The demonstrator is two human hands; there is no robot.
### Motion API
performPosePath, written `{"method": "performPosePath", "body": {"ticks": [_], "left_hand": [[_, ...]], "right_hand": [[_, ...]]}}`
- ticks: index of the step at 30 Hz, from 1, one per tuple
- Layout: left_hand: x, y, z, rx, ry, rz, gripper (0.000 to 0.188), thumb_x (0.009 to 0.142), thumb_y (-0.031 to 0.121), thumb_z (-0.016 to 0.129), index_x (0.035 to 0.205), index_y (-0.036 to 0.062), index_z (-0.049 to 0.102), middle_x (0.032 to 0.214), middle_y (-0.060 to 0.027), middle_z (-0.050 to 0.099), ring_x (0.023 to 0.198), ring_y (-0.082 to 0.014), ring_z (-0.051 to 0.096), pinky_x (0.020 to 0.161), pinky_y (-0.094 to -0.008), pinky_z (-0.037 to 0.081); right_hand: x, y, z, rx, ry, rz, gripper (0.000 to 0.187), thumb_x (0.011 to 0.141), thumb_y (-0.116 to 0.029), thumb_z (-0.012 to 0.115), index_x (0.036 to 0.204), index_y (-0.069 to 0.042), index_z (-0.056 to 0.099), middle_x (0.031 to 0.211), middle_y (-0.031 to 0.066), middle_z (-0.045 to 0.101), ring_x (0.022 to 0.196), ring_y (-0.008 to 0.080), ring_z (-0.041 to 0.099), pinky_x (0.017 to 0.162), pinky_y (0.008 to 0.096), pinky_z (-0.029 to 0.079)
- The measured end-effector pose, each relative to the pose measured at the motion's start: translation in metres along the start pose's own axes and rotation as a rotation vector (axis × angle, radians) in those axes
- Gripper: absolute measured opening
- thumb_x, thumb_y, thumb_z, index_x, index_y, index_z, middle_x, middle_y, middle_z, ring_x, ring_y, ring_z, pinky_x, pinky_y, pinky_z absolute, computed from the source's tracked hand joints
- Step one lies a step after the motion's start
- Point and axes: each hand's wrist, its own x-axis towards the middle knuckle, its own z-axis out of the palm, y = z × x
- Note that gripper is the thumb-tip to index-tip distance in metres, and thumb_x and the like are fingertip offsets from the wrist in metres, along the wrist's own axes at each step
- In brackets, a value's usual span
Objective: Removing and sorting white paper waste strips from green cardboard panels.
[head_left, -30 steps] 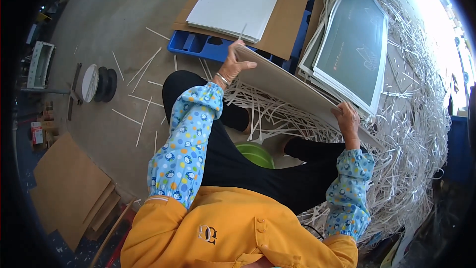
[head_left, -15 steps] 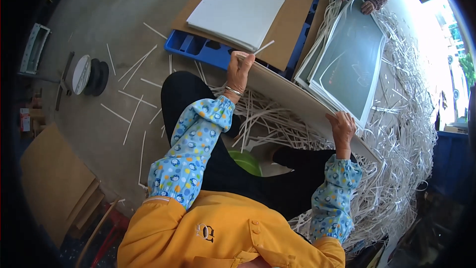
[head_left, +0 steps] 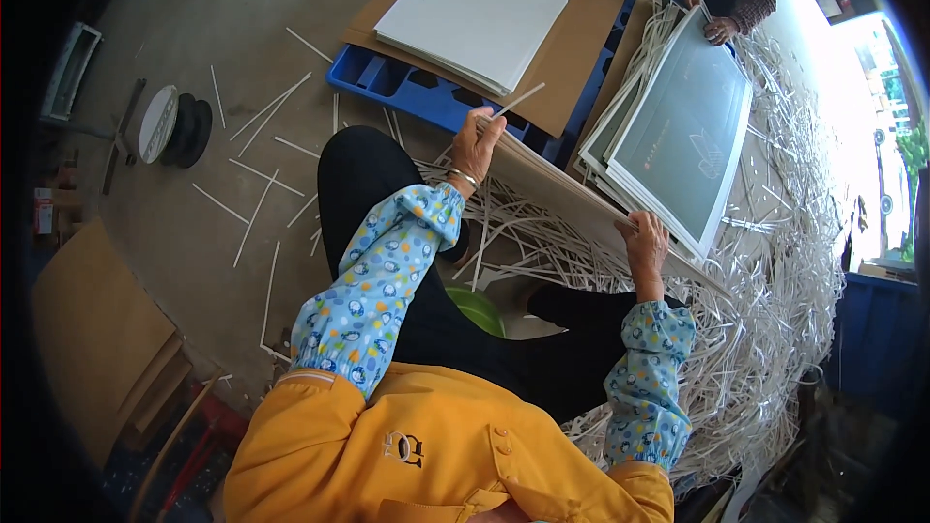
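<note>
Grey floor, loads of pale strips [head_left: 254, 218] scattered about, and a huge tangled heap [head_left: 765, 329] of them off to the right. Blue pallet [head_left: 373, 77] up front with cardboard [head_left: 573, 48] and white sheets [head_left: 489, 10] on it; right of those, a dark printed pile [head_left: 683, 126], where a co-worker's hand [head_left: 719, 31] is on the far end.

So the board [head_left: 572, 196] is up in both hands, tilted, running from near the pallet down toward the right knee, over more loose strips. Can't tell if it's one thick piece or a few thin ones together. Left hand [head_left: 473, 150] has a narrow pinch on the upper left corner, with a thin strip [head_left: 520, 101] poking out past the fingers; no idea if that's loose or attached. Right hand [head_left: 646, 250] is closed over the long edge further down, next to the dark pile.

What I'd worry about: just two edge grips, so if the left pinch slips, that corner probably drops and bends. If it is several layers, they could slide apart. Swing the right end out and it might scuff the dark pile. Strips underfoot could snag too, and the green tub [head_left: 475, 310] sits right between the legs.
</note>
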Motion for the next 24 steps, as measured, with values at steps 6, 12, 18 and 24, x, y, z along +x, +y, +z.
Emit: {"method": "performPosePath", "body": {"ticks": [6, 12, 18, 24], "left_hand": [[-0.004, 0.001, 0.007, -0.186, 0.038, -0.056, 0.046, 0.081, 0.039, 0.055, 0.109, 0.0025, 0.046, 0.092, -0.0118, 0.056, 0.082, -0.0182, 0.053, 0.073, -0.0289, 0.042], [-0.004, 0.004, 0.016, -0.308, 0.132, 0.088, 0.033, 0.084, 0.026, 0.055, 0.108, 0.0055, 0.047, 0.087, -0.0078, 0.055, 0.076, -0.0128, 0.051, 0.069, -0.0253, 0.042], [-0.012, 0.004, 0.008, -0.206, 0.114, 0.051, 0.024, 0.083, 0.029, 0.056, 0.090, 0.0059, 0.052, 0.069, -0.0011, 0.053, 0.064, -0.0100, 0.048, 0.061, -0.0241, 0.042], [-0.006, -0.014, 0.003, -0.226, -0.040, -0.054, 0.050, 0.085, 0.038, 0.050, 0.119, 0.0022, 0.042, 0.106, -0.0135, 0.054, 0.095, -0.0202, 0.053, 0.081, -0.0301, 0.042]], "right_hand": [[0.001, 0.000, 0.001, -0.022, 0.021, 0.012, 0.023, 0.070, -0.031, 0.064, 0.077, -0.012, 0.055, 0.074, 0.0019, 0.055, 0.075, 0.0208, 0.052, 0.066, 0.0335, 0.034], [-0.001, -0.003, 0.004, -0.125, 0.099, -0.050, 0.022, 0.068, -0.030, 0.065, 0.075, -0.012, 0.054, 0.073, 0.0012, 0.055, 0.074, 0.0205, 0.052, 0.066, 0.0341, 0.035], [0.003, 0.000, -0.006, -0.063, 0.137, 0.004, 0.021, 0.066, -0.029, 0.067, 0.069, -0.012, 0.054, 0.070, 0.0009, 0.053, 0.073, 0.0212, 0.051, 0.065, 0.0350, 0.034], [-0.003, 0.001, -0.003, -0.095, 0.037, -0.022, 0.024, 0.067, -0.031, 0.067, 0.074, -0.012, 0.054, 0.073, -0.0005, 0.056, 0.074, 0.0192, 0.052, 0.069, 0.0339, 0.034]]}}
